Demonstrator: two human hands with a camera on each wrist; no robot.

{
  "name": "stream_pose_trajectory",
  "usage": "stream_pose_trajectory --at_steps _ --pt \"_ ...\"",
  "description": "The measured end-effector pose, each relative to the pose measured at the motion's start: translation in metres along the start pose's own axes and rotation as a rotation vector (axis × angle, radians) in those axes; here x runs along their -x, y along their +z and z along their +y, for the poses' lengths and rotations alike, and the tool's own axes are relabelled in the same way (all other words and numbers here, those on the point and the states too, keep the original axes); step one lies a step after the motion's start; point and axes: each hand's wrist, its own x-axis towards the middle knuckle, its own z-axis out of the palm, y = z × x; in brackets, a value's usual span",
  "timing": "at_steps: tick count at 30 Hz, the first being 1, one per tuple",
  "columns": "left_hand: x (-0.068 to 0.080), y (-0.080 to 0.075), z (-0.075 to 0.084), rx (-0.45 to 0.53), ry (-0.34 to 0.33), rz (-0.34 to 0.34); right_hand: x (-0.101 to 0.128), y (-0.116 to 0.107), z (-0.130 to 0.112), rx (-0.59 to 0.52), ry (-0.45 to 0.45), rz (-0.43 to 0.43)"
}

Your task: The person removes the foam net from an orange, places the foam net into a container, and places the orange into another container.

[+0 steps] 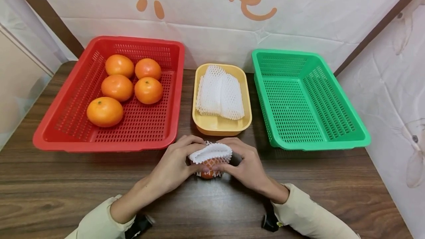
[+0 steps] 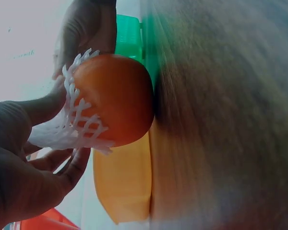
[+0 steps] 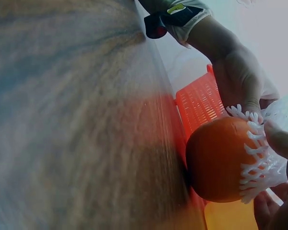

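Note:
An orange citrus fruit [image 2: 117, 100] sits on the table in front of me, its upper part inside a white foam net sleeve [image 1: 212, 153]. In both wrist views the lower part of the fruit [image 3: 216, 160] is bare. My left hand [image 1: 174, 161] pinches the net's left side between thumb and fingers. From the right, my right hand [image 1: 247, 161] pinches the opposite side of the net. Both thumbs lie on the near side of the netting. The fingertips behind the net are partly hidden in the head view.
A red basket [image 1: 109, 145] with several orange fruits [image 1: 104, 111] stands at the left. Behind my hands is a yellow tray [image 1: 217, 128] holding folded white foam nets [image 1: 219, 91]. At the right stands a green basket [image 1: 292, 110]. A white printed sheet [image 1: 212, 36] hangs at the back.

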Motion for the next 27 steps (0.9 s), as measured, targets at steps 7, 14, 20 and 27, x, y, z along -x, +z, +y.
stream_pose_trajectory --at_steps 7,14,20,27 --pt "-0.001 0.000 -0.001 0.033 0.016 0.053 -0.008 -0.001 -0.017 0.004 0.051 -0.019" --pt "-0.002 0.000 -0.001 0.051 0.007 0.066 -0.014 -0.004 -0.037 0.032 0.048 0.034" --pt "0.000 0.002 -0.002 0.035 -0.007 0.037 -0.012 -0.002 -0.033 0.033 0.018 0.085" --pt "0.002 0.005 -0.002 0.018 0.007 0.032 0.003 0.004 0.001 0.017 -0.032 0.133"
